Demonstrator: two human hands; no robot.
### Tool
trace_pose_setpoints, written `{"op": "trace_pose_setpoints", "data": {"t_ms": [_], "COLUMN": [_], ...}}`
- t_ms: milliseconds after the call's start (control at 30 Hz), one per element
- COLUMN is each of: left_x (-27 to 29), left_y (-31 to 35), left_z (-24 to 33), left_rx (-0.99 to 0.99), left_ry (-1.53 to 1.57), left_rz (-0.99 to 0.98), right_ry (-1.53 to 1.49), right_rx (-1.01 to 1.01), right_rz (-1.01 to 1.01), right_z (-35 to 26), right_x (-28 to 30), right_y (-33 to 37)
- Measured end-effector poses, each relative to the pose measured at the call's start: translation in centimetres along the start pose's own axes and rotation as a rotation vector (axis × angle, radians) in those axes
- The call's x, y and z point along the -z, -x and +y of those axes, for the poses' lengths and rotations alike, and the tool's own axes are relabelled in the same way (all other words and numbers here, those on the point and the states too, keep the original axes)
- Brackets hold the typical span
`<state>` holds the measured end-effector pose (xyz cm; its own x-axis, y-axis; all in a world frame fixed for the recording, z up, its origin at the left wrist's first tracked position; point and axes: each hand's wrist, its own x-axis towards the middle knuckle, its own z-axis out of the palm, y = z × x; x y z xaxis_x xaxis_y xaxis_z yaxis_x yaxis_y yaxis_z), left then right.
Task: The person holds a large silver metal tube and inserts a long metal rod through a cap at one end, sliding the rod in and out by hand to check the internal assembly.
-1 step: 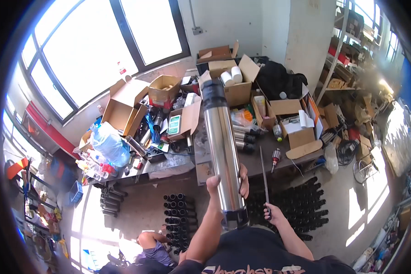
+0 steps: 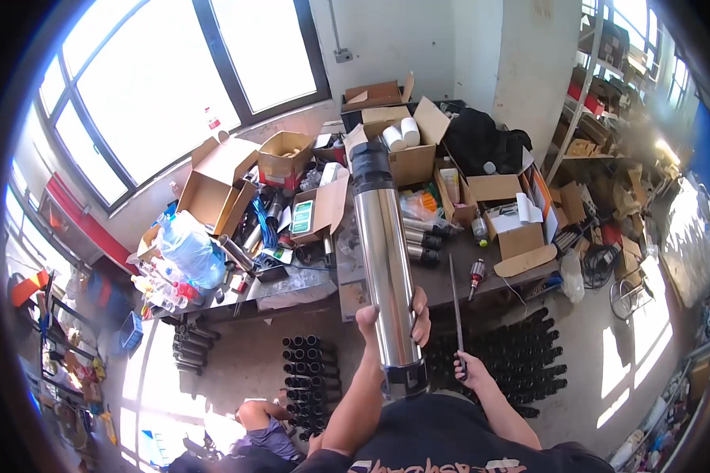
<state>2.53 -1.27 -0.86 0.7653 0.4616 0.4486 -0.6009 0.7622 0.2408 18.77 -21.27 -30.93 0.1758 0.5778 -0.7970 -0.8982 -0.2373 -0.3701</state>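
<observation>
My left hand (image 2: 368,325) grips a large shiny steel cylinder (image 2: 386,272) near its lower end, with the fingers wrapped round to its right side. Both ends of this cylinder carry black caps, and it stands nearly upright in front of me, its top leaning slightly left. Lower right, my right hand (image 2: 470,367) is closed on the dark handle of a long thin metal rod (image 2: 457,303). The rod points up and away beside the cylinder, apart from it; its exact kind I cannot tell.
Beyond, a cluttered workbench (image 2: 308,285) holds open cardboard boxes (image 2: 409,163), a blue plastic bag (image 2: 193,251), and a small motor armature (image 2: 476,272). Several black-ended tubes (image 2: 301,366) stand on the floor, with more dark tubes (image 2: 521,355) at right. Another person's leg (image 2: 264,418) shows lower left.
</observation>
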Motion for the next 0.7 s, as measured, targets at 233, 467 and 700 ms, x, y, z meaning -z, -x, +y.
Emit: {"op": "trace_pose_setpoints", "data": {"t_ms": [233, 467, 700], "left_x": [0.5, 0.9, 1.8], "left_y": [1.5, 3.5, 6.0], "left_z": [0.1, 3.0, 2.7], "left_rx": [0.006, -0.037, -0.027], "left_ry": [0.179, -0.157, -0.229], "left_rz": [-0.003, 0.219, 0.366], "right_ry": [-0.073, 0.024, 0.15], "right_rx": [-0.067, 0.01, 0.154], "right_rz": [0.042, 0.085, 0.181], "right_z": [0.4, 0.0, -1.7], "right_x": [1.8, 0.3, -1.4], "right_y": [-3.3, -8.2, -14.0]}}
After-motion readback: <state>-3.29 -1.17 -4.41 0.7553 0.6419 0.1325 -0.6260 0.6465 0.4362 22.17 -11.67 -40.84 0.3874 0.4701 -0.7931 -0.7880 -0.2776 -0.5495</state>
